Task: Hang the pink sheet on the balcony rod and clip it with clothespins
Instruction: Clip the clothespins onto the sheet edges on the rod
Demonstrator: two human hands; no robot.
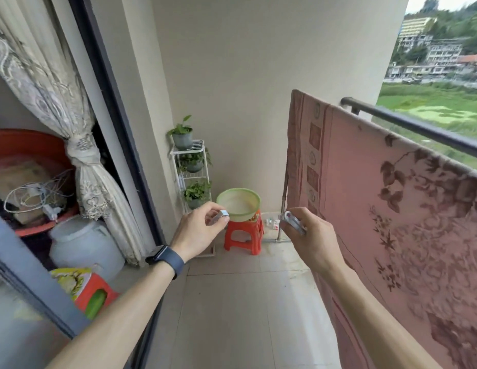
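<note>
The pink sheet [386, 198] with a dark floral pattern hangs over a rod on the right side of the balcony, just inside the dark balcony railing [418, 126]. My left hand [197, 230] pinches a small metal clothespin [221, 215] between thumb and fingers, at chest height in the middle. My right hand [309, 235] holds another metal clothespin [292, 221], close to the sheet's left edge. Neither clothespin touches the sheet.
A green basin [238, 205] stands on an orange stool [244, 235] by the far wall, beside a white plant rack [190, 166] with potted plants. At the left are a sliding door frame [112, 102], a curtain, a white jug [82, 243] and another orange stool.
</note>
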